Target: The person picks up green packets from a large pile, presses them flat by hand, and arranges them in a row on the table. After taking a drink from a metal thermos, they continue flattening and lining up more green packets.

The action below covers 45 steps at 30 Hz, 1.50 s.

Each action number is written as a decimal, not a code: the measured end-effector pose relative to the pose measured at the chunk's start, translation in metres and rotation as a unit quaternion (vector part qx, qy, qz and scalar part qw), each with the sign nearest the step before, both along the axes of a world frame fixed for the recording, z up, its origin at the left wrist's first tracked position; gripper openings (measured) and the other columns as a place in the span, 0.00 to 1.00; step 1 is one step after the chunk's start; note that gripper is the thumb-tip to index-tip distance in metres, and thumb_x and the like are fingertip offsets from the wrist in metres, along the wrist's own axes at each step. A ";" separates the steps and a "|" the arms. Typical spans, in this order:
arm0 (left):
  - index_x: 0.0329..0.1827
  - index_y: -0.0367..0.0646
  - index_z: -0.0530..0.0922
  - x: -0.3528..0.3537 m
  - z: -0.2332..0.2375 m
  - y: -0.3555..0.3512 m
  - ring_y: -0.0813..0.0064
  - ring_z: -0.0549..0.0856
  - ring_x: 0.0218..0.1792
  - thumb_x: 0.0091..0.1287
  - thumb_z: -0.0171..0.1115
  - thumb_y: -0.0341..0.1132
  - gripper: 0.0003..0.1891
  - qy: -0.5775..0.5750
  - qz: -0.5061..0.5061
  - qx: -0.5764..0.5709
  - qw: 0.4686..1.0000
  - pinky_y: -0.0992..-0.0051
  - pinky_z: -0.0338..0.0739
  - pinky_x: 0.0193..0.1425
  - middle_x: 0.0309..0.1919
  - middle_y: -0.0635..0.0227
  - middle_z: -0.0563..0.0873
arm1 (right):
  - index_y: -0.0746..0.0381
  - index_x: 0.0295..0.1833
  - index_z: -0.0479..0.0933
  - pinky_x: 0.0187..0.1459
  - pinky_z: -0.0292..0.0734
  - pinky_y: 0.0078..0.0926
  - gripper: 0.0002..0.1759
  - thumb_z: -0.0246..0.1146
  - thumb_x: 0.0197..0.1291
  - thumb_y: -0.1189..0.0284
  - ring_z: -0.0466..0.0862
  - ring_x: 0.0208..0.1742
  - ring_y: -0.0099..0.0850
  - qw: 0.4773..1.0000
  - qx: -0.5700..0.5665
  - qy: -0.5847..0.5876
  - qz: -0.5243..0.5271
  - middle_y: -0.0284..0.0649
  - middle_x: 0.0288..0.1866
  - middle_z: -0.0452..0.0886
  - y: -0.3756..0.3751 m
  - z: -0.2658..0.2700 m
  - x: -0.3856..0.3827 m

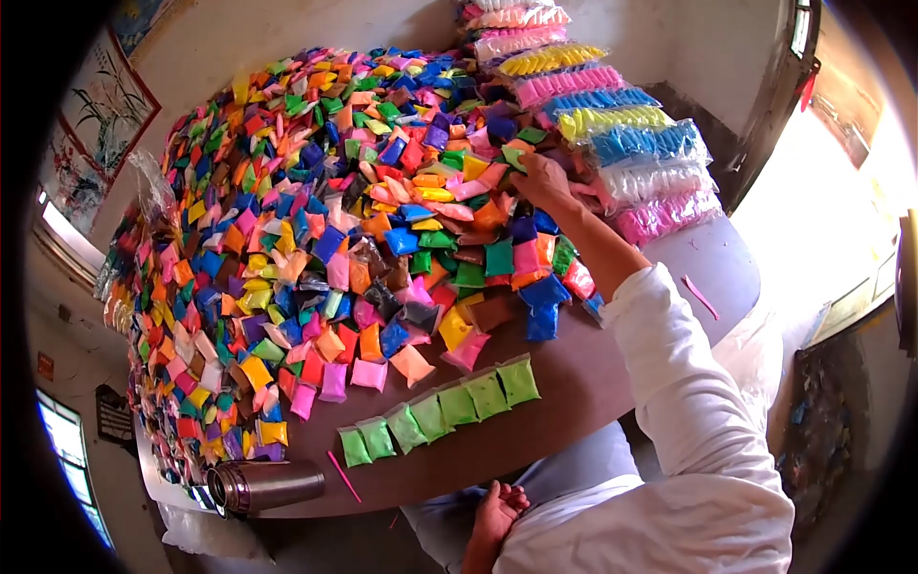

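My right hand point(547, 186) reaches over the heap at the far right of the table, its fingers closed on a small light green packet point(517, 158). A darker green packet point(533, 135) lies just beyond the fingertips. My left hand point(499, 507) rests by my lap below the table edge, with its fingers curled in; whether anything is inside them is hidden. Between my hands, several light green packets point(459, 405) lie side by side in a slanting row near the front edge. The big heap of small coloured packets point(316, 220) spreads behind them.
Clear bags of same-coloured packets point(650, 143) are stacked at the back right. A metal flask point(268, 486) lies on its side at the front left. One thin pink strip point(344, 476) is near it, another pink strip point(700, 298) at the right of the brown table point(574, 383).
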<state>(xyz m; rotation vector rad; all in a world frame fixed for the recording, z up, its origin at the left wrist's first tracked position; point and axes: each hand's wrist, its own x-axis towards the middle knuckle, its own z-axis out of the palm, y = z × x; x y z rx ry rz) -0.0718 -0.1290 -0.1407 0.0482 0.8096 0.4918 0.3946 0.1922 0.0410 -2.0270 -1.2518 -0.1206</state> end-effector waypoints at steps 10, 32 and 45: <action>0.32 0.45 0.75 0.002 -0.019 0.003 0.61 0.82 0.36 0.67 0.60 0.49 0.16 -0.025 -0.028 0.008 0.999 0.60 0.78 0.45 0.37 0.58 0.83 | 0.65 0.43 0.79 0.32 0.76 0.25 0.13 0.65 0.51 0.72 0.82 0.31 0.27 0.891 0.259 0.371 0.037 0.36 0.28 0.81 -0.106 0.005 -0.026; 0.38 0.43 0.76 0.009 0.026 -0.035 0.73 0.81 0.33 0.63 0.62 0.53 0.20 0.010 -0.062 0.276 0.959 0.72 0.77 0.42 0.38 0.62 0.82 | 0.67 0.46 0.74 0.40 0.76 0.20 0.08 0.60 0.62 0.78 0.78 0.37 0.21 0.707 -0.064 0.643 0.286 0.33 0.38 0.78 -0.385 -0.071 -0.261; 0.43 0.39 0.79 0.004 0.057 -0.054 0.80 0.79 0.33 0.70 0.52 0.56 0.25 0.175 -0.099 0.436 0.877 0.78 0.73 0.37 0.33 0.70 0.82 | 0.67 0.52 0.73 0.46 0.75 0.24 0.17 0.62 0.63 0.68 0.79 0.43 0.27 0.709 -0.157 0.608 0.320 0.37 0.43 0.79 -0.405 -0.080 -0.270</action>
